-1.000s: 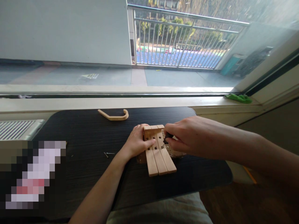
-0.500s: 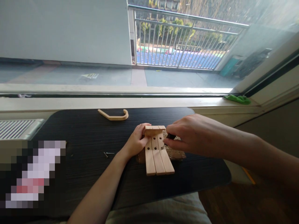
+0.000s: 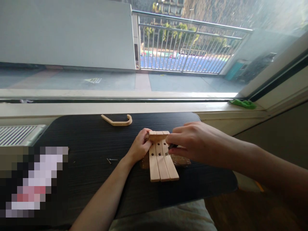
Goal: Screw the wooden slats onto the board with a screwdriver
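Observation:
A pale wooden stand [image 3: 161, 166] of three joined slats, with two rows of dark holes and a raised far end, sits at the table's middle. My left hand [image 3: 141, 144] grips its left side, thumb on the slats and fingers behind. My right hand [image 3: 186, 139] is closed on a small black tool [image 3: 172, 146], mostly hidden in the fingers; its kind is not clear. The tool points at the lower right hole, where a screw head [image 3: 166, 154] seems to show. Under the stand lies a brown block [image 3: 181, 160] in clear wrapping.
Two loose screws [image 3: 111, 160] lie left of my left hand on the black table [image 3: 91, 179]. A hooked wooden piece [image 3: 117, 123] rests near the far edge. A pixelated item [image 3: 39, 179] is at left. On the windowsill sits a green cloth [image 3: 243, 103].
My right hand has turned and shifted slightly left and down, with the black tool still in its fingers. The left hand keeps its hold on the stand. The view has tilted a little.

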`<state>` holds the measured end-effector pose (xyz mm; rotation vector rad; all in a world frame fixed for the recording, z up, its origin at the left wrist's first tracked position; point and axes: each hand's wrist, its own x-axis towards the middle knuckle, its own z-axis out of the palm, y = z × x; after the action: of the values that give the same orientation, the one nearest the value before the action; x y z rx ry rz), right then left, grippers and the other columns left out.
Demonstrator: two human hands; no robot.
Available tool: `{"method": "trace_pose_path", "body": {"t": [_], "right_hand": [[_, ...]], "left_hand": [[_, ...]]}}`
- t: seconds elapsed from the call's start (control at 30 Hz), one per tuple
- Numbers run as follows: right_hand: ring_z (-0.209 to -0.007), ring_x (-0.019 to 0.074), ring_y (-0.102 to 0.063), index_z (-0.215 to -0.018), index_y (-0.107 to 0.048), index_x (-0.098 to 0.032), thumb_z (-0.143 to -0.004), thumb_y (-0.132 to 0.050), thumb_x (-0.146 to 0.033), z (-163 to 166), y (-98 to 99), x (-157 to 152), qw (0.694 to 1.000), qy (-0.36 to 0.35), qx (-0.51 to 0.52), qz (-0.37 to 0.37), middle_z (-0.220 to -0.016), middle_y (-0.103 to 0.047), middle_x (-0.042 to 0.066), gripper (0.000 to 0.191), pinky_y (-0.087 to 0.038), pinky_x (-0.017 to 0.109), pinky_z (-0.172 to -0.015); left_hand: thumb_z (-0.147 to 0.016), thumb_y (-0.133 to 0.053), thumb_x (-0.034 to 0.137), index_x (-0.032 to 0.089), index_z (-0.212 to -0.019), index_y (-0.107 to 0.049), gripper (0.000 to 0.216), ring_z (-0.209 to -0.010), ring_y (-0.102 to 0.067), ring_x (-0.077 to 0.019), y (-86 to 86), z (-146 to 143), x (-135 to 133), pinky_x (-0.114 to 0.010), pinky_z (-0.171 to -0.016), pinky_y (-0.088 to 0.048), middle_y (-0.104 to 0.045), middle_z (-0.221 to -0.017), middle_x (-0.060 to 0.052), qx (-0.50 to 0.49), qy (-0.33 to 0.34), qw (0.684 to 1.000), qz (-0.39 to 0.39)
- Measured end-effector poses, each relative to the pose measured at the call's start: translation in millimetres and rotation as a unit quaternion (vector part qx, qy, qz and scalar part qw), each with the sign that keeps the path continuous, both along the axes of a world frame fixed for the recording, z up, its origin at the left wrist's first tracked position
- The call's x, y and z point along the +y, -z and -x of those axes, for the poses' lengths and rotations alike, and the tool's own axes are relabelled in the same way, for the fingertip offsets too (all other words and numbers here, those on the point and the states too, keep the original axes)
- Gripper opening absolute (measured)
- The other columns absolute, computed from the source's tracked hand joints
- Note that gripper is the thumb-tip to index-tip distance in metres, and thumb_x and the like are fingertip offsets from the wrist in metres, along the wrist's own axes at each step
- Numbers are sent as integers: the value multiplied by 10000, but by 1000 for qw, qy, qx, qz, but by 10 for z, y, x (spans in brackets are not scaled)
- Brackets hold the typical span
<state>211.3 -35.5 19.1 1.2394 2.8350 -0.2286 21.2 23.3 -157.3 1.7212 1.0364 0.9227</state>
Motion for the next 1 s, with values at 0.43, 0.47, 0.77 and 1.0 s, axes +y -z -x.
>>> {"method": "trace_pose_path", "body": {"t": [0.43,0.47,0.77,1.0], "right_hand": [[-649,147,-534,-1029,-615,-148,-909,-451,-191,-53,-35,-56,999,23,23,5,-798,-626,41,208,-310,299,-587],[-627,144,-528,-1028,-599,-145,-909,-454,-199,-59,-31,-57,999,34,23,0,-775,-627,36,195,-301,298,-574],[-551,134,-526,-1001,-562,-162,-942,-451,-257,-89,-66,-75,998,57,-12,-6,-720,-635,17,157,-248,291,-502],[-508,118,-492,-925,-550,-177,-938,-458,-262,-90,-77,-50,998,57,-29,-16,-662,-600,-3,126,-220,281,-476]], "left_hand": [[-862,-568,315,177,-956,-581,167,-825,-597,-187,-17,-34,15,-302,-710,-512,-618,-913,-45,-1,-24,1000,9],[-865,-570,328,177,-962,-585,180,-841,-602,-191,-20,-35,14,-306,-722,-515,-624,-927,-49,2,-28,1000,5],[-879,-571,403,164,-958,-613,255,-886,-614,-208,0,-34,38,-304,-743,-513,-642,-940,-66,-1,-34,999,-5],[-859,-580,366,152,-975,-597,245,-753,-581,-170,-7,-55,28,-264,-637,-477,-609,-850,-38,-33,-23,999,18]]}}
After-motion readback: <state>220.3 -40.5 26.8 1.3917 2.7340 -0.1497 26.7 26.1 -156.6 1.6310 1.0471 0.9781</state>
